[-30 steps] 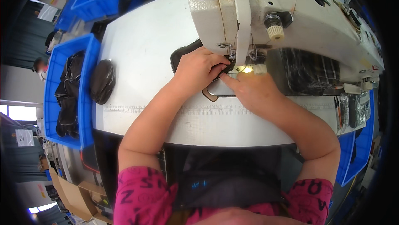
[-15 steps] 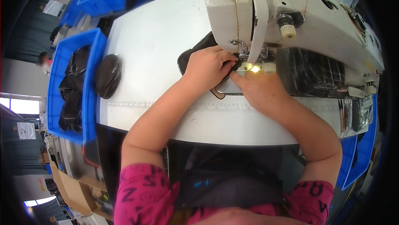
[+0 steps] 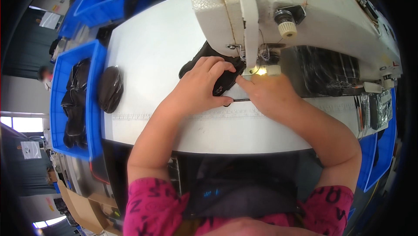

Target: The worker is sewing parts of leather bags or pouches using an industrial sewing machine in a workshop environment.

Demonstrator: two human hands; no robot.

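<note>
A black soft piece [image 3: 225,81], like a small pouch, lies under the sewing machine's [image 3: 244,14] needle area, partly hidden by my left hand. My left hand [image 3: 198,85] grips it from the left, fingertips curled over its top and the thumb spread to its near edge. To the right, my right hand [image 3: 270,94] rests palm down on the machine bed beside the lit presser foot. One digit stretches to the piece's right edge; the other fingertips are partly hidden near the lamp's glare.
At the left, a blue bin [image 3: 93,101] holds several black pouches, and another wrapped dark bundle [image 3: 111,89] lies beside it. Black items in clear plastic [image 3: 328,70] sit beneath the machine arm. A printed ruler strip [image 3: 174,116] crosses the white table [image 3: 148,57].
My left thumb has spread away from the fingers toward the near edge of the black piece, which has been turned. My right hand stays beside the presser foot. The view has shifted slightly.
</note>
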